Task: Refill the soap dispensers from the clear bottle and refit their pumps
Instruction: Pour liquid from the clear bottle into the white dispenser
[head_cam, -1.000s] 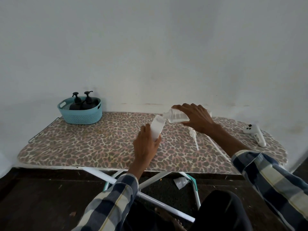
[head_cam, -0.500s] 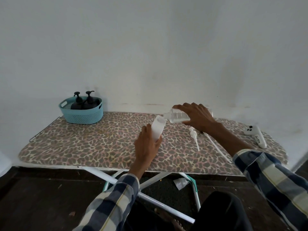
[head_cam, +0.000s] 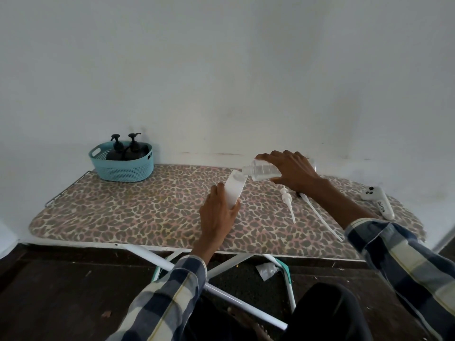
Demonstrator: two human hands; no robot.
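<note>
In the head view, the left hand (head_cam: 218, 212) is wrapped around the lower part of a white dispenser (head_cam: 235, 188), which leans to the right above the board (head_cam: 138, 210), its open mouth uppermost. The right hand (head_cam: 291, 174) grips the clear bottle (head_cam: 261, 170) from above, fingers closed over its body, and holds it almost on its side with the neck pointing left. The bottle's mouth sits right at the dispenser's opening, touching or nearly so. Clear liquid shows in the bottle's lower side.

Just right of the dispenser, a white pump (head_cam: 288, 201) lies on the board with its tube pointing toward the near edge. A second, longer tube (head_cam: 322, 220) lies to its right, partly under the right forearm. At the board's right end lies a white controller (head_cam: 378, 201). At the far left stands a teal basket (head_cam: 123, 166) holding two dark pump bottles (head_cam: 125, 150), pumps fitted.
</note>
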